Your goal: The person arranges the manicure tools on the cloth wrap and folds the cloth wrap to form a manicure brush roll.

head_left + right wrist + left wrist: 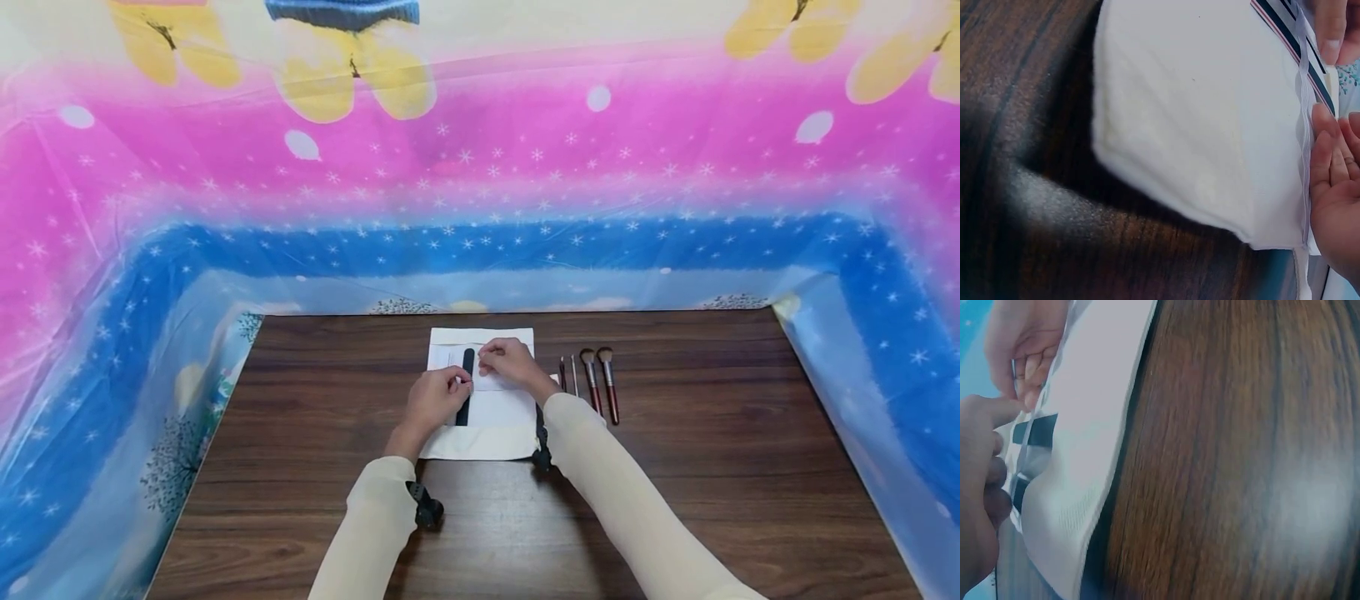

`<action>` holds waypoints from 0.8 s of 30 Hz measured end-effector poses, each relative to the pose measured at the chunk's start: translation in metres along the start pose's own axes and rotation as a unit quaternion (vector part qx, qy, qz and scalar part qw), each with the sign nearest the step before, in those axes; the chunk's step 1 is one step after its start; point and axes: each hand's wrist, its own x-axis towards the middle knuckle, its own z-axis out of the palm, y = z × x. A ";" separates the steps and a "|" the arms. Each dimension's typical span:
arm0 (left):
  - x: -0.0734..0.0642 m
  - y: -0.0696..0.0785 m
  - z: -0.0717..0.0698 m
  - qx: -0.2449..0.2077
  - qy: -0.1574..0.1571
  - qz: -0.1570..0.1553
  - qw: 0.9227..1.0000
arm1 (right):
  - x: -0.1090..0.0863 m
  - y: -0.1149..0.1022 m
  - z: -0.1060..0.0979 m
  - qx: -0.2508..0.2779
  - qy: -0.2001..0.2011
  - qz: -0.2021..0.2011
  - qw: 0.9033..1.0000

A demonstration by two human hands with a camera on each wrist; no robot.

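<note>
A white cloth pouch (480, 443) lies flat on the table, with a long dark strip (462, 413) down its left part. In the right wrist view this dark strip (1285, 31) has thin white and red lines. My left hand (438, 398) is over the strip, thumb and index fingertips together, its other fingers curled in the left wrist view. To its right, my right hand (512, 362) is over the upper pouch, fingers bent, fingertips close to the strip. The pouch's pale edging (1302, 131) runs beside the right fingers. I cannot tell what the fingertips hold.
Right of the pouch lie two makeup brushes (609, 392) with red-brown handles, a thin silver tool (574, 375) and a thin dark stick (562, 371), partly behind the right forearm. The brown wooden table (720, 467) is bordered by a pink and blue printed sheet (525, 246).
</note>
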 end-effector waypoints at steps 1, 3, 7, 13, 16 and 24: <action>0.001 0.001 0.000 0.001 -0.007 0.004 1.000 | 0.000 0.000 0.000 0.005 0.001 -0.001 1.000; 0.003 0.002 0.001 0.013 -0.024 0.005 1.000 | -0.001 0.001 0.001 0.015 0.003 -0.007 1.000; 0.007 0.002 0.001 0.042 -0.050 0.008 0.998 | -0.003 0.003 0.000 0.038 0.010 -0.031 0.999; 0.010 0.003 0.001 0.066 -0.079 0.024 0.994 | -0.009 0.006 -0.009 0.072 0.032 -0.064 0.995; 0.011 0.003 0.002 0.080 -0.086 0.021 0.993 | -0.015 0.006 -0.021 0.073 0.045 -0.076 0.993; 0.010 0.001 0.005 0.082 -0.075 0.008 0.994 | -0.039 0.006 -0.064 0.090 0.082 -0.061 0.991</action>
